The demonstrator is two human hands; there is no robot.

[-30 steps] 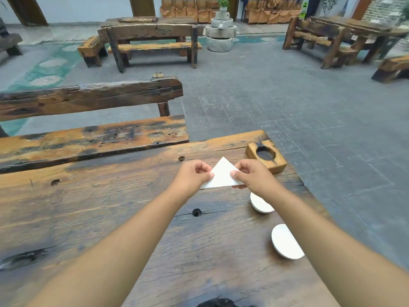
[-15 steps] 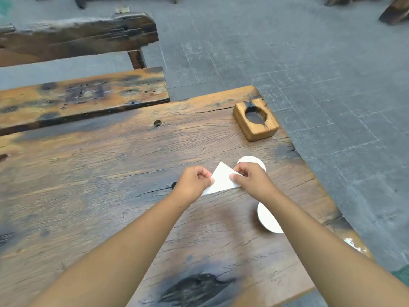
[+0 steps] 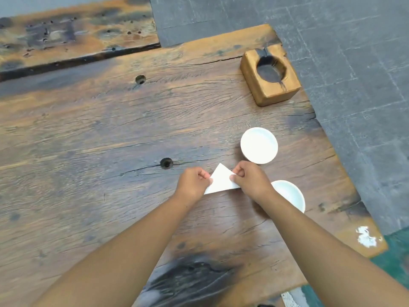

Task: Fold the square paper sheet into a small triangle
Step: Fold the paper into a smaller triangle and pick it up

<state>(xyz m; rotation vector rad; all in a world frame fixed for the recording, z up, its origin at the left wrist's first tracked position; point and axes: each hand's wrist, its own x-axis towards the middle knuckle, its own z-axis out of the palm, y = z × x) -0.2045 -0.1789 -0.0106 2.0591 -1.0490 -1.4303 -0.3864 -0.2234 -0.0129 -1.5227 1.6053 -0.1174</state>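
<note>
Paper [image 3: 221, 181], already a white triangle, sits pinched between left hand [image 3: 192, 185] and right hand [image 3: 249, 182] just above the tabletop [image 3: 110, 134]; next likely comes another halving fold, corners matched carefully.

I see a white paper triangle [image 3: 221, 180] over a bench [image 3: 110, 134] of brown, grey-streaked wood with black scorch patches. Two bowls [image 3: 259, 145] are plain white, the wooden block [image 3: 270, 75] is honey-tan, and the floor [image 3: 354, 41] is dark grey tile.
</note>
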